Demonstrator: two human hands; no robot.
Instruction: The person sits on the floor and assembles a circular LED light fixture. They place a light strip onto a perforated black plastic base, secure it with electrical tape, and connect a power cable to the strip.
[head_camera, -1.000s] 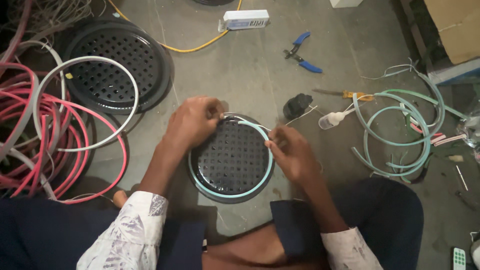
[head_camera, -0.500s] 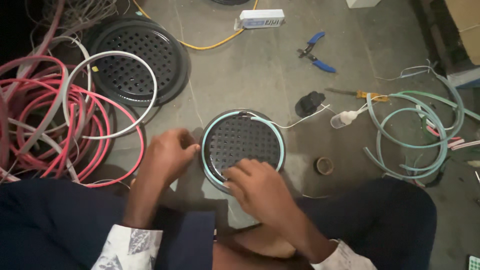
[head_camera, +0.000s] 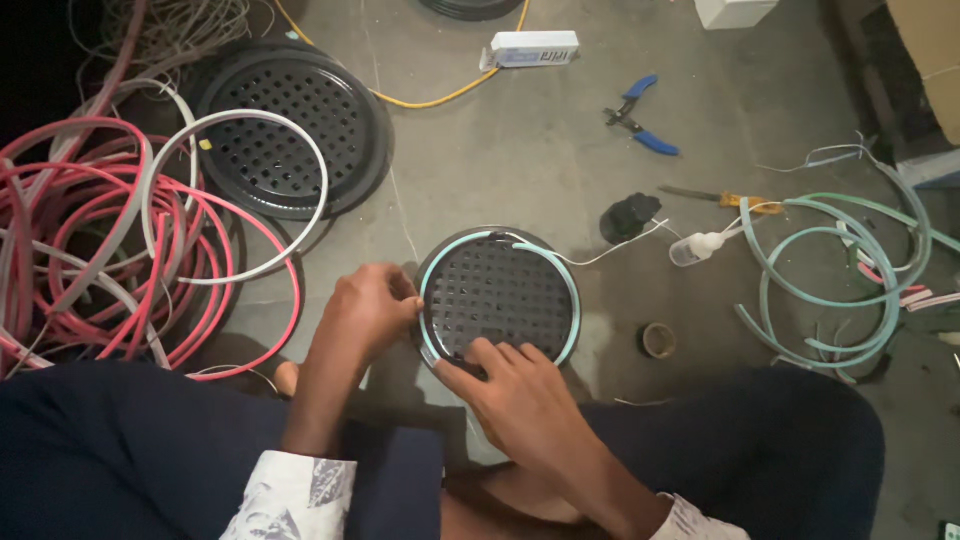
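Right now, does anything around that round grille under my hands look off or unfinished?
Yes: the pale green strip rings the round grille only partly. It stops at the near rim by the right hand, leaving a gap. The left hand grips the grille's left edge.

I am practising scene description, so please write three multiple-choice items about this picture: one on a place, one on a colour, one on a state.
1. Where do the blue-handled pliers lie?
A. on the floor beyond the small grille
B. in the left hand
C. on the red coils

2. What colour is the strip around the small round grille?
A. red
B. pale green
C. yellow

3. How is the right hand?
A. raised in the air
B. gripping the pliers
C. fingers pressed on the grille's near rim

Answers: 1 A, they lie on bare concrete farther off; 2 B, the strip along its rim is pale green; 3 C, its fingertips lie on the rim.
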